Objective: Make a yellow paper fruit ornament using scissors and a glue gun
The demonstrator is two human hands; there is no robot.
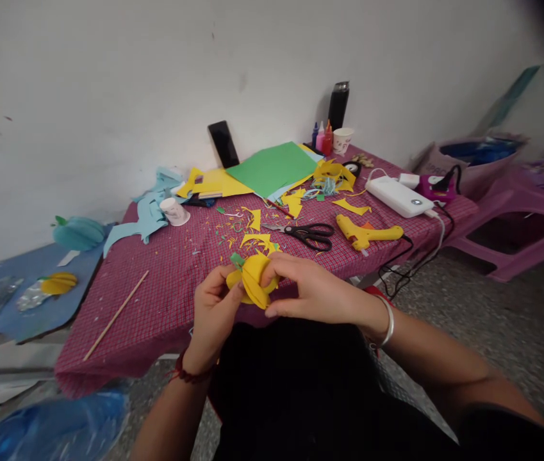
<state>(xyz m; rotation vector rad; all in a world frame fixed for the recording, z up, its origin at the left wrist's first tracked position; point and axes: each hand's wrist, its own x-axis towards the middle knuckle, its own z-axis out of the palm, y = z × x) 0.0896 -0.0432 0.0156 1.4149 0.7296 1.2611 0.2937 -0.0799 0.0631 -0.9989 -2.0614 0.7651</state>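
Yellow paper pumpkin [255, 276], 1 pc., at tbl. [156, 333] near edge: L hand [214, 308] pinching L side; R hand [306, 291] part-curled, holding R side. Scissors [311, 234] just beyond; open cloth [168, 282] betw. L hand & stick [115, 316].

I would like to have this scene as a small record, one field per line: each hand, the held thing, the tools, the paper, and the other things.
Left hand: holds the yellow paper piece
Right hand: touches the same piece from the right; firmness of grip unclear
Held piece: layered, with a green tab at its top
Tools: black-handled scissors, yellow glue gun
Paper: green sheet lying over yellow sheets
Others: thin stick, white box
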